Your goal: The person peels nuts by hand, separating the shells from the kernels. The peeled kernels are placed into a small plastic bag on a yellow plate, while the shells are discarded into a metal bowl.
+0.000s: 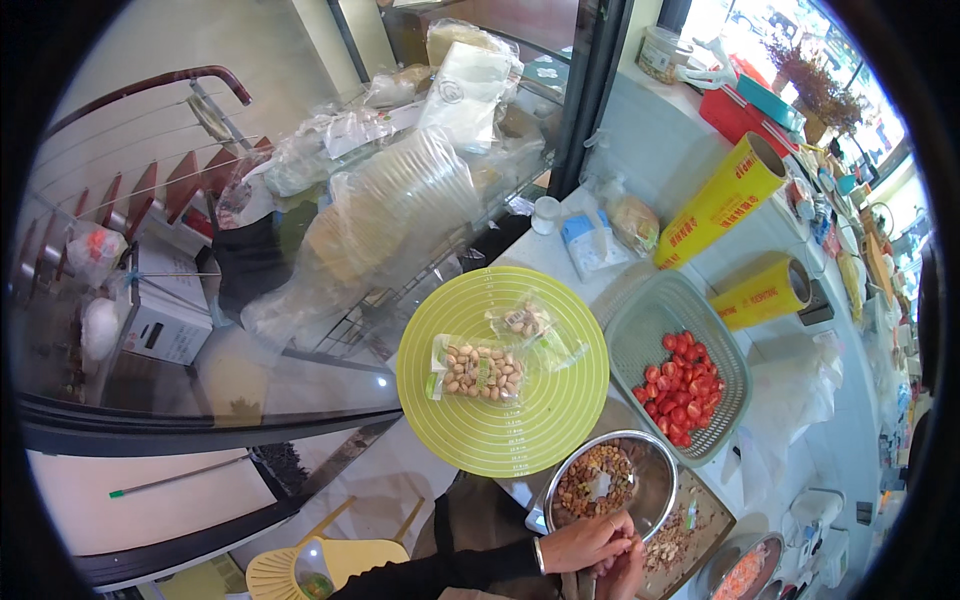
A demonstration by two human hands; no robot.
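My left hand (581,545), with a ring and a silver bracelet, is at the near edge of a steel bowl (670,480) of mixed nuts and dried fruit (592,480). Beside it is my right hand (624,574), the fingers of both meeting; anything pinched between them is hidden. Under the bowl's right side lies a tray (720,517) with shells and crumbs (667,544). A round green silicone mat (502,446) bears a clear bag of pistachios (480,373) and a second, mostly flattened nut bag (529,319).
A green plastic basket (630,307) holds halved cherry tomatoes (682,386). Two yellow rolls of cling film (720,202) stand behind it. Another steel bowl (776,544) with orange-pink food is at lower right. A yellow chair (360,551) stands at lower left.
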